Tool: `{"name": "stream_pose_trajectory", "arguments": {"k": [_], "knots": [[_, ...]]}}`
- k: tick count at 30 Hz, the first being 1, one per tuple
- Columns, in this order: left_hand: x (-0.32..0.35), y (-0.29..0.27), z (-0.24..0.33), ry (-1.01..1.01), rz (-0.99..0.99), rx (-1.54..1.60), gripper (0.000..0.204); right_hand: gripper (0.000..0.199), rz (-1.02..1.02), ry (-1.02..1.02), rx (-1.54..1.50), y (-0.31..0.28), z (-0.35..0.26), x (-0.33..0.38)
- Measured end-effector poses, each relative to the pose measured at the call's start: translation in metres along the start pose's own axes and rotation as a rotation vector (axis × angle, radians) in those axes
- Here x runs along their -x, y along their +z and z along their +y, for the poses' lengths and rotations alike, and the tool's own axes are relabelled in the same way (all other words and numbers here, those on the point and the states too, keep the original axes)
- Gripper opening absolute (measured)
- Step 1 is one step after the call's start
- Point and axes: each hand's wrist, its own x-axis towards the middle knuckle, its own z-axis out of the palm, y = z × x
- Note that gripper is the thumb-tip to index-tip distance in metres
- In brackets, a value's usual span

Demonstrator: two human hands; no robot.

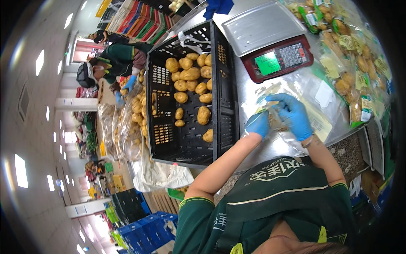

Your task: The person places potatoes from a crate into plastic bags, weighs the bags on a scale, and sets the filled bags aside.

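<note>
- Reference: clock-face directions are taken from the hands, with twelve o'clock toward the upper edge of the view.
- Left hand (257, 123): blue-gloved; fingers curled and closed on the plastic bag at its nine o'clock side.
- Right hand (296, 115): blue-gloved; fingers bent and pinching the same bag from its three o'clock side.
- Plastic bag (277, 122): clear, crumpled, held between both hands above the worktop (249, 91). Its contents cannot be told.
- Flat clear bags (323, 95): laid on the metal worktop at two to three o'clock, just beside the right hand.
- Scale (275, 61): dark red housing, lit green display and keypad; located at twelve o'clock. Its flat metal pan (264, 27) sits on the far side of the display.
- Bagged potatoes (359, 63): filled clear packs with green and yellow labels, heaped from one to three o'clock.
- Black crate (226, 89): open-topped, perforated walls; located at nine to ten o'clock. Loose potatoes (190, 74) cluster toward its far end; a few lie scattered nearer.
- Co-worker (120, 55): located at ten o'clock beyond the crate, wearing blue gloves, reaching over further potatoes (137, 108).
</note>
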Motion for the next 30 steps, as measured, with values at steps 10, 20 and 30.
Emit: {"name": "stream_pose_trajectory", "arguments": {"k": [10,20,30], "knots": [[-0.033,0.024,0.014,0.450,-0.180,0.270,0.033,0.018,-0.192,-0.101,-0.008,0.022,-0.001,-0.019],[-0.096,0.019,0.030,0.501,-0.251,0.203,0.031,0.015,0.067,-0.072,0.023,0.027,0.044,-0.037],[0.004,-0.111,0.096,0.586,-0.494,-0.831,0.033,0.020,0.128,-0.115,0.257,0.029,-0.009,-0.053]]}}
